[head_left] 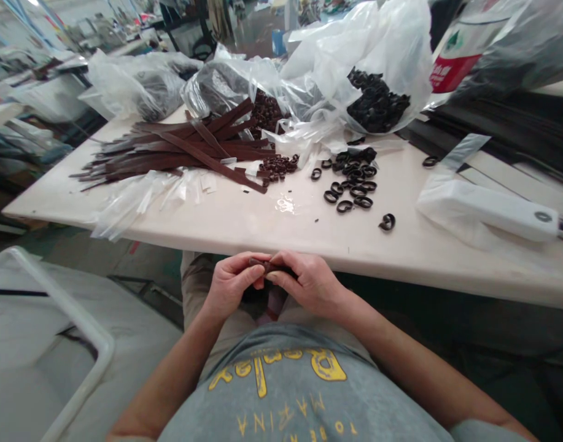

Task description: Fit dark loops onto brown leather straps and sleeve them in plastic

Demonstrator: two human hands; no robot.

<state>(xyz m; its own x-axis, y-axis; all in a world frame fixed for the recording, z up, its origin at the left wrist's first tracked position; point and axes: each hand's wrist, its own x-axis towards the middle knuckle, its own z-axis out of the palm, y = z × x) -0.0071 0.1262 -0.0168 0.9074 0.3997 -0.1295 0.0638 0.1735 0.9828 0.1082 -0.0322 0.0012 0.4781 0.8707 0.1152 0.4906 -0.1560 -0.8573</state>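
Note:
Just off the table's front edge, above my lap, my left hand (pixel 232 283) and my right hand (pixel 311 283) meet at the fingertips. Between them is a dark brown strap (pixel 259 263), pinched by both thumbs and forefingers. Most of its length is hidden by my fingers, so I cannot tell whether a loop is on it. Beyond my hands lie several black strap loops (pixel 353 187), one single loop (pixel 387 222) closer to me. A pile of brown straps (pixel 170 150) spreads over the left part of the table, beside small brown loops (pixel 281 167).
Clear plastic bags (pixel 138 86) line the back of the white table (pixel 244 227); one bag (pixel 318 67) spills black loops. At right are a white device in plastic (pixel 506 209) and black straps (pixel 506 135). A white plastic bin (pixel 92 344) stands at my left.

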